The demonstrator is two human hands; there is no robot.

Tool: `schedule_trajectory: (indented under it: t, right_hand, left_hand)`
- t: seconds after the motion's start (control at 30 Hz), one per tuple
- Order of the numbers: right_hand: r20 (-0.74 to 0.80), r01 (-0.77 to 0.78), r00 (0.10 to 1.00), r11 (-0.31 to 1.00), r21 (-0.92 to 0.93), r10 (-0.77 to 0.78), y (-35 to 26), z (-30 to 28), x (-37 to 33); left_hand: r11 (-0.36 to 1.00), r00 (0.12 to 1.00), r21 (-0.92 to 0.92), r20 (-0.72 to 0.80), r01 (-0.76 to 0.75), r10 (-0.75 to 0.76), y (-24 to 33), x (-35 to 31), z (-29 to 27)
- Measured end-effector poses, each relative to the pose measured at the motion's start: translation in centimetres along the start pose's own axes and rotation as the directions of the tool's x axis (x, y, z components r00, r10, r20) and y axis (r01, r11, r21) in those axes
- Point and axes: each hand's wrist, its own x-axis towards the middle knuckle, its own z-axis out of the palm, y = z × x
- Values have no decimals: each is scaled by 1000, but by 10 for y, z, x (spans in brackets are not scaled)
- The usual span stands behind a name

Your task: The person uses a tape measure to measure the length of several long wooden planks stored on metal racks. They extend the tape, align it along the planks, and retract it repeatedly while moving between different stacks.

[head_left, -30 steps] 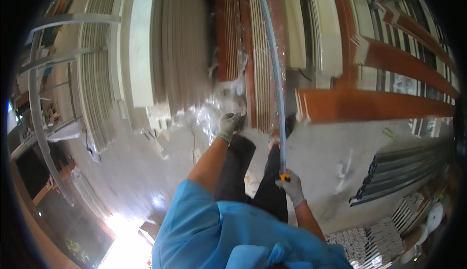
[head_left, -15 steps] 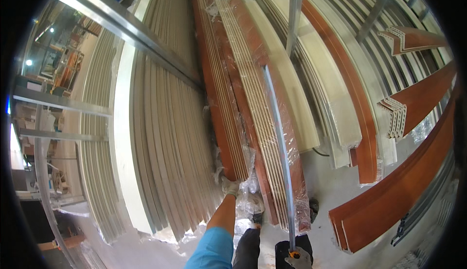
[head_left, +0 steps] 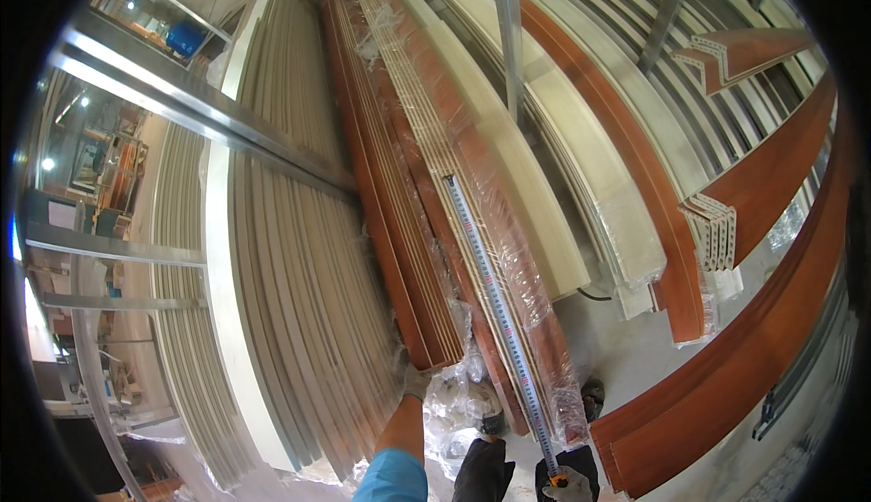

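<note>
My right hand (head_left: 572, 487), in a light glove, is closed around an orange and black tape measure (head_left: 557, 481) at the lower edge. Its long blade (head_left: 501, 316) reaches away from me, printed side up, over the pale ribbed edges of a plastic-wrapped bundle of brown panels (head_left: 546, 343). Near the close end of a second brown bundle (head_left: 408, 307), just to the left, my gloved left hand (head_left: 415, 382) holds the bundle's lower corner. Its fingertips are partly hidden. Crumpled clear plastic wrap (head_left: 463, 398) lies beside that hand.
Long pale boards (head_left: 299, 293) lean in a thick stack on the left, crossed by a metal rack bar (head_left: 209, 121). More cream panels (head_left: 535, 221) stand to the right. Brown angled profiles (head_left: 726, 357) jut in from the right. My dark shoes stand at the bundle ends.
The tape blade has swung left off the brown face onto the pale ribbed edges, and its printed scale now shows. My left hand stays at the bundle's end. The view has shifted slightly.
</note>
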Motion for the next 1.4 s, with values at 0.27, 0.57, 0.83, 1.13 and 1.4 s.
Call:
schedule_trajectory:
  t: [0.27,0.57,0.83,1.13,1.4]
  right_hand:
    - [75,-283,958,951,128,275,-22,-17,11]
    - [63,-214,975,977,-6,214,-45,-33,17]
    - [81,-307,951,946,103,299,-33,-19,30]
    - [92,-325,945,931,164,314,-19,-10,27]
    - [7,-312,948,928,203,317,-27,-29,70]
  left_hand:
    - [968,972,-86,24,235,-234,19,18,21]
    - [953,963,-145,46,268,-264,22,21,17]
    - [944,969,-218,84,246,-233,0,7,16]
    - [901,980,-392,8,184,-197,20,12,23]
    - [870,963,-413,132,269,-236,54,6,-1]
